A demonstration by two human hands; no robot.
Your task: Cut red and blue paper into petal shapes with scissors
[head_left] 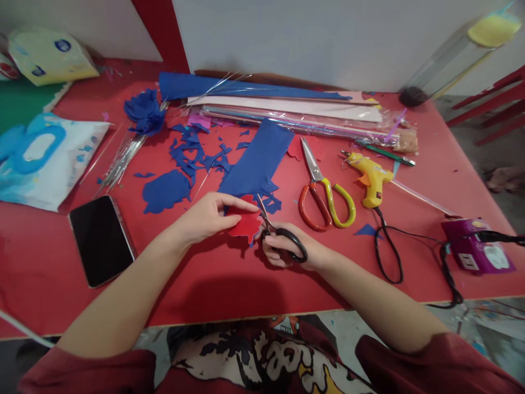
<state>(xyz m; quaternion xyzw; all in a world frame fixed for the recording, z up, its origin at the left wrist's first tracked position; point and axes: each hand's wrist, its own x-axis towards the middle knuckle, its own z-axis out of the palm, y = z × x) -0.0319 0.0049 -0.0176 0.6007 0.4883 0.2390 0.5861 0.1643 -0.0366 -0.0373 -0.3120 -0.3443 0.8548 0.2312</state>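
My left hand (207, 219) pinches a red petal-shaped cutout (246, 224) between thumb and fingers, with a blue sheet (260, 156) beneath and behind it. In my right hand (279, 246) are black-handled scissors (294, 243), their blades pointing up and left at the cutout's right edge. How far the blades are parted is hard to make out. Just beyond, narrow blue scraps (273, 202) hang by the sheet's near end. A cut blue piece with a wavy edge (166, 191) lies flat to the left of the sheet.
Larger scissors with red and yellow handles (326, 200) and a yellow glue gun (371, 178) lie to the right, its cord running to a purple box (478, 246). At left are a phone (101, 241), wires (121, 164), a blue flower (145, 112) and a wipes pack (77, 158).
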